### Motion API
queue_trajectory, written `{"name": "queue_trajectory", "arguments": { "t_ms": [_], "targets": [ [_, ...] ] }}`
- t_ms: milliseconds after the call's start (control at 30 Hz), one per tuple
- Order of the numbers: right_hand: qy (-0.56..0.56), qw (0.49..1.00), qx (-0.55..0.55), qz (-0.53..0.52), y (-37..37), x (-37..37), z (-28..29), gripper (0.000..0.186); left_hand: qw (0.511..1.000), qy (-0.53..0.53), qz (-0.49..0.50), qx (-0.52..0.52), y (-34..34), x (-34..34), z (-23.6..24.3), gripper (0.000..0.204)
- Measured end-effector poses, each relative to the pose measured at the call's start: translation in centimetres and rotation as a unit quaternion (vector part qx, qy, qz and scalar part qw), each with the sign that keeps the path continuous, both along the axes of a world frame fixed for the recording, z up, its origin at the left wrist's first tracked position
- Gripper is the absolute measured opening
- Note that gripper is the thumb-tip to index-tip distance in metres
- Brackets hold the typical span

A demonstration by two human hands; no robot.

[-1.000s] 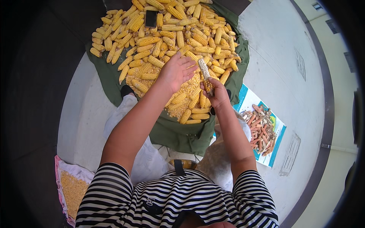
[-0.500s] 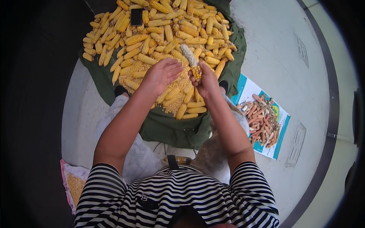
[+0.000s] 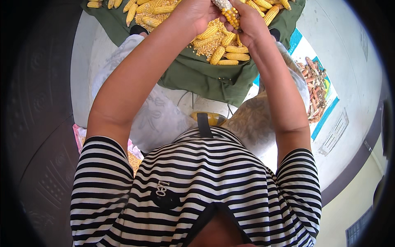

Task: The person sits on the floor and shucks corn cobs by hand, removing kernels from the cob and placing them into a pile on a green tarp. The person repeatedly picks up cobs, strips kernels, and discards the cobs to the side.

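At the top edge of the head view, a partly shelled corn cob (image 3: 231,15) is in my hands, tilted. Its upper end is bare and whitish; yellow kernels still sit on the lower end. My right hand (image 3: 252,24) is closed round the kernelled end. Against the bare end, my left hand (image 3: 197,15) has its fingers curled, some cut off by the frame's edge. Below and around them lie loose kernels (image 3: 202,48) and whole yellow corn ears (image 3: 237,56) on a dark green cloth (image 3: 197,76).
Stripped reddish cobs (image 3: 314,92) lie heaped on a blue and white sheet (image 3: 325,119) to the right. Kernels (image 3: 134,162) show on a pink-edged cloth (image 3: 78,138) at lower left. My knees flank the green cloth. A dark panel (image 3: 45,123) stands at left.
The view has tipped down toward my body, so most of the corn heap and the phone have left it. My left hand, apart from the cob before, has come against its bare end.
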State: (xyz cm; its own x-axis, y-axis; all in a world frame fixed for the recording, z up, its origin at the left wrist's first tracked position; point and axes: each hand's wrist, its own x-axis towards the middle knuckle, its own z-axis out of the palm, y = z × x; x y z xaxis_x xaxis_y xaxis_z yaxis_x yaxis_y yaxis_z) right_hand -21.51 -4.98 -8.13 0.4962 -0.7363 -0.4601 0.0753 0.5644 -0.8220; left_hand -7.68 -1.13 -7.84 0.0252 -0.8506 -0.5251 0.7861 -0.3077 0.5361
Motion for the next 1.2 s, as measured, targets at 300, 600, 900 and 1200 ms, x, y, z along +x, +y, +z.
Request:
{"name": "queue_trajectory", "arguments": {
  "t_ms": [300, 600, 900, 1200],
  "targets": [
    [-0.022, 0.994, 0.097, 0.048, 0.6, 0.6, 2.5, 0.037, 0.976, 0.143, 0.163, -0.030, 0.1, 2.6, 1.4, 0.040],
    [-0.048, 0.997, 0.006, -0.057, -2.0, -1.2, 2.6, 0.030, 0.998, -0.060, -0.013, -0.013, 1.2, 5.9, 3.7, 0.029],
    [-0.044, 0.995, -0.071, -0.050, -2.2, -1.4, 3.1, 0.044, 0.890, -0.349, -0.288, -0.066, 2.4, 4.4, 4.8, 0.036],
    [-0.154, 0.972, -0.132, -0.118, -1.5, -0.6, 3.1, 0.049, 0.944, -0.197, -0.262, -0.040, 2.7, 2.5, 4.6, 0.038]
  ]
}}
